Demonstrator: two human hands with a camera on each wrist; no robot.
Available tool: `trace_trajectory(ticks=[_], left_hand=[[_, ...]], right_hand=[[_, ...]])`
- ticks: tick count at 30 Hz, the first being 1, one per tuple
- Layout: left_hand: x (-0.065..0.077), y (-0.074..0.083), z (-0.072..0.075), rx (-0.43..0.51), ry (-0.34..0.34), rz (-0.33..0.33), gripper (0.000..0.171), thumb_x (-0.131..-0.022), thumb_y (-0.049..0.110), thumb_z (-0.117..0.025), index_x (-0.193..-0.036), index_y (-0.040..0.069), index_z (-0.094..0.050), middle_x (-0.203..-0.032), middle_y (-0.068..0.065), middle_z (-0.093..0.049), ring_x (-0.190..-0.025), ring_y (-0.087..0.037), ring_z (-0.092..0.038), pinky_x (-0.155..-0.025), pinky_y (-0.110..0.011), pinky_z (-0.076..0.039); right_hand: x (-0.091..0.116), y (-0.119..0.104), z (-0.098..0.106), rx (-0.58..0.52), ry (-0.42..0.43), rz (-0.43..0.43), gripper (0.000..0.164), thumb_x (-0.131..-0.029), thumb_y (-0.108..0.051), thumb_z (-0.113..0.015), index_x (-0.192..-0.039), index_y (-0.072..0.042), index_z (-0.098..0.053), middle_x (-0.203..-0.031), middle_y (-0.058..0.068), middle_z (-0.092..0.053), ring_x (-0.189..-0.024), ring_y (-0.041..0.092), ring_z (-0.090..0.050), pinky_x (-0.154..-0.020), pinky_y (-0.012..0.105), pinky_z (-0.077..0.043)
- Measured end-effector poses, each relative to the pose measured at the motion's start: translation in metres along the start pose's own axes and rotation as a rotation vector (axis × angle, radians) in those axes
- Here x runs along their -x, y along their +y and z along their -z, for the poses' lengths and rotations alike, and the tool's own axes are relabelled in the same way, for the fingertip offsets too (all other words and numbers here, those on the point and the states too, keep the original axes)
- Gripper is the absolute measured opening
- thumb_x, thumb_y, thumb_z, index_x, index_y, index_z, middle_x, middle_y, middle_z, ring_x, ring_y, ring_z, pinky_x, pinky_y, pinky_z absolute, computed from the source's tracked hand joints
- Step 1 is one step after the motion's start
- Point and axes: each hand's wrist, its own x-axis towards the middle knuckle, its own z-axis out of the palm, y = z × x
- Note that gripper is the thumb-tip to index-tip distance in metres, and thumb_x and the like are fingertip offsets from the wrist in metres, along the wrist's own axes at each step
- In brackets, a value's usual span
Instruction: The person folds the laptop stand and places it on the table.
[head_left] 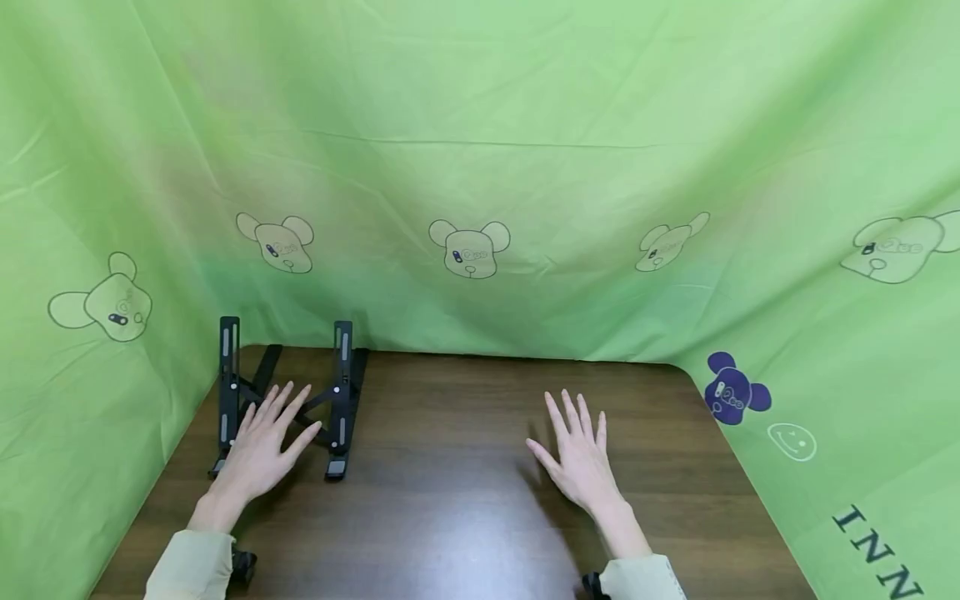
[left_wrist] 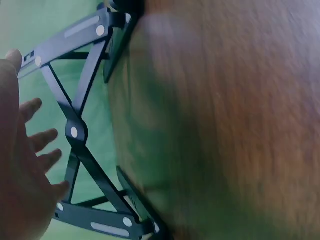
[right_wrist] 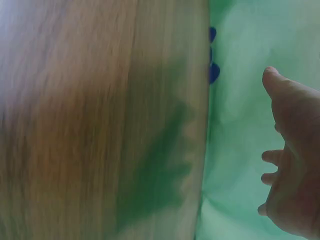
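Two pale sleeves lie nearest the viewer, each leading to a hand over one brown counter. Left hand: in front of one black folding stand at the counter's left end; contact cannot be told. Right hand: above the right half, well apart from the stand. Each grip is slack, fingers spread. Left wrist view: exposes the central pivot of the crossed bars, largely obscured in the head view. Head view only: five outlined bears and one smiling face on green cloth.
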Motion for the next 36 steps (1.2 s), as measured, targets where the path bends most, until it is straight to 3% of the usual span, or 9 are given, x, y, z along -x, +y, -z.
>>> trace_trajectory(ticks=[4, 9, 14, 20, 27, 29, 32, 34, 36], left_hand=[[0.005, -0.007, 0.002, 0.002, 0.074, -0.047, 0.074, -0.113, 0.051, -0.057, -0.174, 0.017, -0.034, -0.179, -0.028, -0.029, -0.168, -0.05, -0.02, -0.136, -0.073, -0.011], [0.011, -0.022, 0.001, -0.012, 0.321, -0.116, 0.065, -0.111, 0.036, -0.064, -0.168, 0.014, -0.044, -0.175, -0.032, -0.032, -0.167, -0.05, -0.023, -0.142, -0.061, -0.005], [0.015, -0.037, 0.007, 0.059, 0.518, -0.055, 0.063, -0.109, 0.027, -0.066, -0.167, 0.012, -0.046, -0.173, -0.035, -0.032, -0.159, -0.059, -0.03, -0.136, -0.073, -0.015], [0.02, -0.049, 0.024, 0.187, 0.449, 0.141, 0.069, -0.115, 0.029, -0.056, -0.175, 0.01, -0.027, -0.175, -0.039, -0.023, -0.154, -0.068, -0.027, -0.124, -0.084, -0.023], [0.02, -0.055, 0.025, 0.344, 0.357, 0.289, 0.071, -0.119, 0.036, -0.046, -0.178, 0.011, -0.014, -0.174, -0.039, -0.026, -0.156, -0.064, -0.029, -0.123, -0.083, -0.027], [0.018, -0.06, 0.022, 0.403, 0.376, 0.304, 0.07, -0.118, 0.035, -0.047, -0.177, 0.01, -0.018, -0.17, -0.04, -0.034, -0.152, -0.058, -0.04, -0.124, -0.073, -0.037], [0.014, -0.065, 0.021, 0.466, 0.389, 0.318, 0.067, -0.119, 0.035, -0.044, -0.175, 0.007, -0.023, -0.16, -0.04, -0.048, -0.131, -0.029, -0.061, -0.112, -0.032, -0.052], [0.01, -0.072, 0.021, 0.49, 0.416, 0.325, 0.063, -0.119, 0.034, -0.045, -0.173, 0.006, -0.031, -0.145, -0.034, -0.062, -0.109, -0.005, -0.062, -0.09, -0.011, -0.047], [0.006, -0.077, 0.022, 0.485, 0.424, 0.328, 0.062, -0.119, 0.037, -0.044, -0.172, 0.006, -0.035, -0.127, -0.02, -0.071, -0.092, 0.007, -0.054, -0.074, -0.007, -0.041]], right_hand=[[-0.002, -0.013, -0.003, -0.007, -0.036, 0.011, 0.085, -0.103, -0.044, -0.073, -0.172, -0.012, -0.035, -0.176, 0.028, -0.035, -0.165, 0.054, -0.026, -0.129, 0.084, -0.013], [-0.004, -0.03, -0.007, -0.11, -0.122, 0.016, 0.085, -0.106, -0.04, -0.072, -0.174, -0.01, -0.031, -0.174, 0.028, -0.039, -0.163, 0.054, -0.033, -0.131, 0.081, -0.019], [-0.008, -0.044, -0.011, -0.299, -0.23, 0.005, 0.085, -0.11, -0.036, -0.068, -0.176, -0.01, -0.022, -0.177, 0.023, -0.037, -0.162, 0.052, -0.035, -0.132, 0.078, -0.022], [-0.017, -0.059, -0.016, -0.438, -0.297, -0.012, 0.084, -0.112, -0.034, -0.066, -0.178, -0.015, -0.017, -0.179, 0.021, -0.035, -0.164, 0.046, -0.037, -0.134, 0.067, -0.03], [-0.027, -0.075, -0.026, -0.66, -0.383, 0.03, 0.07, -0.113, -0.023, -0.064, -0.172, -0.003, -0.031, -0.148, 0.03, -0.067, -0.14, 0.047, -0.065, -0.122, 0.063, -0.049], [-0.03, -0.079, -0.03, -0.717, -0.422, 0.063, 0.065, -0.114, -0.02, -0.061, -0.168, 0.005, -0.034, -0.142, 0.031, -0.071, -0.133, 0.047, -0.07, -0.118, 0.06, -0.053], [-0.037, -0.09, -0.038, -0.822, -0.464, 0.06, 0.061, -0.114, -0.014, -0.059, -0.165, 0.011, -0.035, -0.136, 0.034, -0.072, -0.124, 0.05, -0.073, -0.112, 0.054, -0.06], [-0.042, -0.098, -0.043, -0.911, -0.486, 0.028, 0.06, -0.114, -0.01, -0.058, -0.165, 0.012, -0.033, -0.133, 0.038, -0.072, -0.12, 0.053, -0.074, -0.107, 0.051, -0.063], [-0.047, -0.107, -0.049, -0.998, -0.5, -0.016, 0.061, -0.113, -0.007, -0.058, -0.165, 0.012, -0.031, -0.133, 0.041, -0.07, -0.117, 0.055, -0.074, -0.103, 0.05, -0.066]])
